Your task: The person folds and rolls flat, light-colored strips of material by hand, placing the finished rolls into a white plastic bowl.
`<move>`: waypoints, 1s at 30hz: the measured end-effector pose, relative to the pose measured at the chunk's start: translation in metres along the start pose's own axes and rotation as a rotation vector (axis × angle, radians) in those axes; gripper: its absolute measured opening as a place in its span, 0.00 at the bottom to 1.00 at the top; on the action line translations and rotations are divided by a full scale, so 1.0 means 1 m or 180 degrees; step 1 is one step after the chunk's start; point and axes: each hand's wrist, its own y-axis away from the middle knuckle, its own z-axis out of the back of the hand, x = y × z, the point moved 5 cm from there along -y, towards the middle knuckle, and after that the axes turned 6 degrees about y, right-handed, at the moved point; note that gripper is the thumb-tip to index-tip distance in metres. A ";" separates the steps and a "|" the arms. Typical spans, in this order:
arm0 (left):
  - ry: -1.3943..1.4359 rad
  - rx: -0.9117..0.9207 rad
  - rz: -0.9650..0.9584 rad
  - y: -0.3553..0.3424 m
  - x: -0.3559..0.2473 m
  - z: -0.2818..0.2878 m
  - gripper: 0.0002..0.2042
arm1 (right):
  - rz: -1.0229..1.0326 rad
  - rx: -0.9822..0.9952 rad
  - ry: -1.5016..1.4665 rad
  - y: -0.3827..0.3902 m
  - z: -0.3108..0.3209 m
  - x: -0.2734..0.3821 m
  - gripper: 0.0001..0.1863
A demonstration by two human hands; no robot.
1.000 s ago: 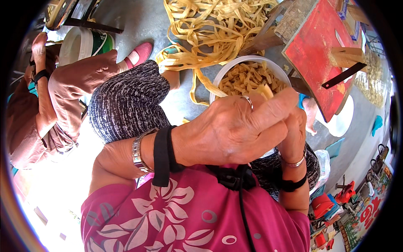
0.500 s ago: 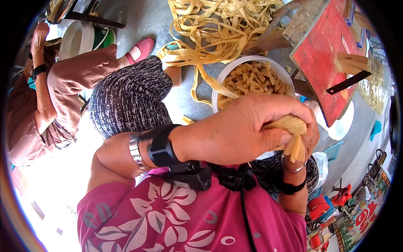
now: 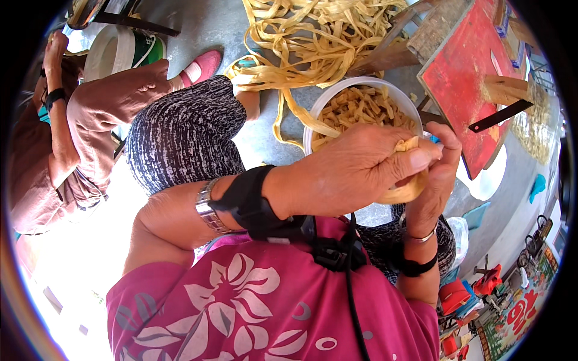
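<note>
My left hand [image 3: 346, 168] reaches across from the left, its thumb and fingers closed on a folded tan strip [image 3: 404, 194]. The strip bends in a loop between my two hands, and a short end sticks up above the left thumb. My right hand [image 3: 436, 183] stands beside it with fingers pointing up and curled, against the loop's right side. Part of its grip is hidden behind the left hand. Just beyond my hands sits a white tub [image 3: 337, 90] holding many short folded tan pieces [image 3: 361, 108]. A long flat strip [image 3: 295, 108] runs from the tub's left edge to a tangled pile of strips [image 3: 325, 36] on the floor.
At the right, a red board [image 3: 451, 84] on a wooden stand carries a dark flat bar [image 3: 501, 116]. On the left sits another person in brown trousers [image 3: 111, 114], near a white and green bucket [image 3: 117, 54]. My patterned knee [image 3: 183, 129] lies left of the tub.
The strip, earlier a knotted bundle with ends hanging down, now forms an open loop with one end up. My right fingers have come up into view beside the left thumb.
</note>
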 end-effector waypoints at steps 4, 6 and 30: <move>-0.0081 0.0454 -0.0156 0.003 -0.008 0.002 0.24 | -0.0209 0.0140 0.0124 0.009 0.003 -0.006 0.43; 0.0767 0.0327 -0.0029 0.007 -0.003 0.006 0.22 | -0.0206 0.0134 0.0264 0.012 0.014 -0.008 0.41; 0.0817 -0.0388 0.0295 -0.007 0.000 0.017 0.25 | -0.0801 0.1291 -0.1252 0.015 -0.029 0.005 0.19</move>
